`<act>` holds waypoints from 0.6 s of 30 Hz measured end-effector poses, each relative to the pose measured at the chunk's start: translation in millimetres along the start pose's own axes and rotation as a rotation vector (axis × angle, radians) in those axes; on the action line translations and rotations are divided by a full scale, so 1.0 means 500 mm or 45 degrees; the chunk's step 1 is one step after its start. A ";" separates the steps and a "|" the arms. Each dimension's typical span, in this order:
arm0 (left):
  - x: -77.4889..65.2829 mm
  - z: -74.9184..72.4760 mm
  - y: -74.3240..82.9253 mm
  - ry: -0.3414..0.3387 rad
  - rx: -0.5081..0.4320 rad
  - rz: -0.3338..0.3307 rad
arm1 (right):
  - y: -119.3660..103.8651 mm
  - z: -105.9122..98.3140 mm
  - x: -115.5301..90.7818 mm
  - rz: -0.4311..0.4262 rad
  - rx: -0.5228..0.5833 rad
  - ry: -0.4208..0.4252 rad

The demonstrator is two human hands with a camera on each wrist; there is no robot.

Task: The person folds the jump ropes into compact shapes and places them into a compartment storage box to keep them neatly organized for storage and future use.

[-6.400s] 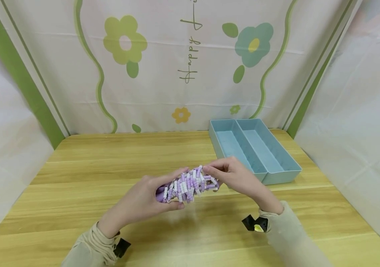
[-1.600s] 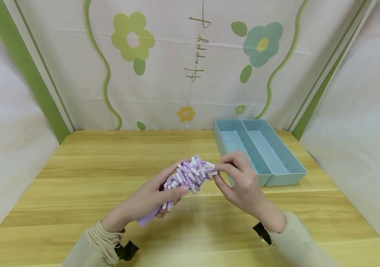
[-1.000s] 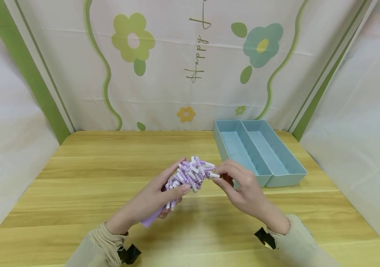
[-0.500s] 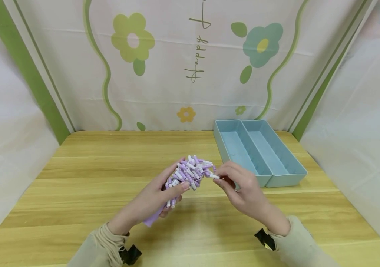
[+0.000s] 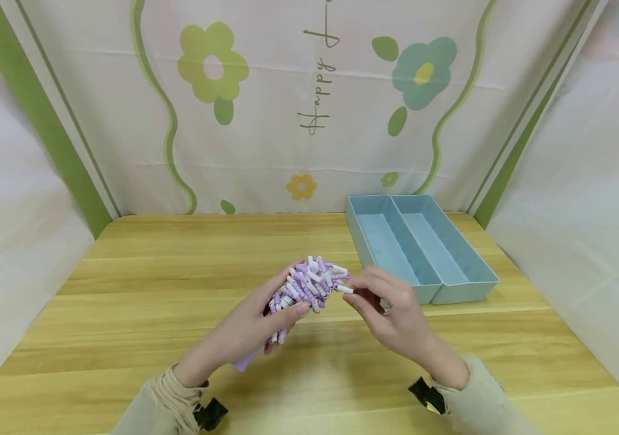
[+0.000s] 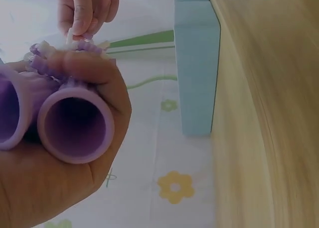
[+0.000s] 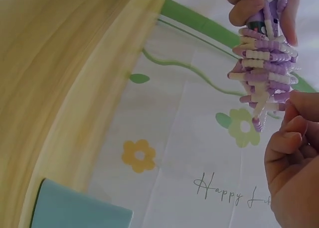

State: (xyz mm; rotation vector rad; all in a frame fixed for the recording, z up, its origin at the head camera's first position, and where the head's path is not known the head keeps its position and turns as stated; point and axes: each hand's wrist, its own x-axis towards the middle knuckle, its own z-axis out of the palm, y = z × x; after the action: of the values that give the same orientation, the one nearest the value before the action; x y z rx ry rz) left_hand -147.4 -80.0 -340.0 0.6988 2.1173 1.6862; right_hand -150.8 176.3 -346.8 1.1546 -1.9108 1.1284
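Note:
A beaded jump rope (image 5: pixel 314 284), purple and white, is gathered into a tight bundle above the table. My left hand (image 5: pixel 252 320) grips the bundle together with its purple handles, thumb across the near side. In the left wrist view the hollow ends of two handles (image 6: pixel 76 92) face the camera, side by side. My right hand (image 5: pixel 398 311) is at the bundle's right end, where thumb and index finger pinch a beaded strand. The right wrist view shows these fingertips against the beads (image 7: pixel 269 78); the exact pinched spot is partly hidden.
Behind my right hand, a light blue two-compartment box (image 5: pixel 464 292) stands on the wooden table (image 5: pixel 179 254). A floral fabric backdrop (image 5: pixel 276 121) rises at the table's far edge, with pale cloth at both sides.
Over the earlier seconds, the rope bundle was turned in my left hand, exposing a purple handle end below. Lately both hands barely move; my right fingertips shift slightly left.

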 end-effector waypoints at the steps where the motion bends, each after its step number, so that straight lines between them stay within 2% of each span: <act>1: 0.000 0.001 0.000 -0.002 0.016 0.018 | 0.000 0.000 -0.002 0.017 0.002 0.009; 6: 0.000 0.006 -0.003 -0.017 0.067 0.058 | -0.006 0.005 -0.016 0.136 0.043 0.049; 10: -0.002 0.008 -0.006 -0.010 0.157 0.054 | -0.018 0.009 -0.029 0.307 0.108 0.044; 14: -0.003 0.009 -0.006 0.025 0.307 0.055 | -0.030 0.010 -0.036 0.462 0.164 0.023; 18: -0.003 0.010 -0.007 0.060 0.501 0.084 | -0.035 0.010 -0.040 0.516 0.203 0.014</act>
State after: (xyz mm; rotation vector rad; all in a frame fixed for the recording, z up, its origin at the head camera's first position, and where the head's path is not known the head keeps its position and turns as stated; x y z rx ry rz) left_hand -144.2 -77.6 -344.7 0.8520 2.5160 1.3364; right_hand -127.0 174.8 -359.6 0.8555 -2.1368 1.5201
